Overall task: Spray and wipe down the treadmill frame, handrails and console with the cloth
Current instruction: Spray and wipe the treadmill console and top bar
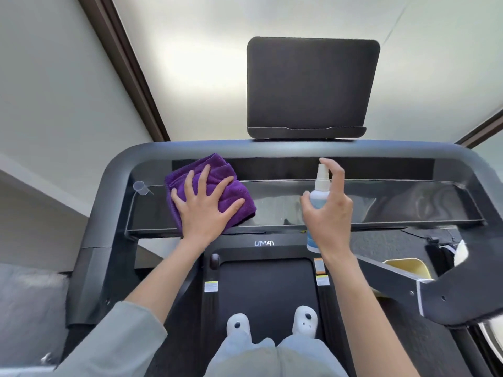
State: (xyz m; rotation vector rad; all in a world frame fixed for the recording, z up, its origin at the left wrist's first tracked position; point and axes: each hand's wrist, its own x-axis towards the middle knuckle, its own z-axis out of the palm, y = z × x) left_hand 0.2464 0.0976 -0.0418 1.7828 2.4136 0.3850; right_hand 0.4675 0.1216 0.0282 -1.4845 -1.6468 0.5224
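A folded purple cloth (pixel 234 191) lies on the left part of the treadmill's glossy black console (pixel 394 202). My left hand (pixel 205 206) presses flat on the cloth with fingers spread. My right hand (pixel 330 210) grips a small white spray bottle (pixel 319 194) upright over the middle of the console, with the index finger on top of the nozzle. The dark curved frame and handrail (pixel 114 186) wraps around the console. A dark tablet stand (pixel 310 85) rises behind it.
A small clear cap (pixel 141 187) sits on the console's left end. The belt (pixel 266 289) runs below, with my white slippers (pixel 272 325) on it. A yellow bin (pixel 408 266) and a black arm (pixel 460 297) stand at right, a grey cushion (pixel 27 308) at left.
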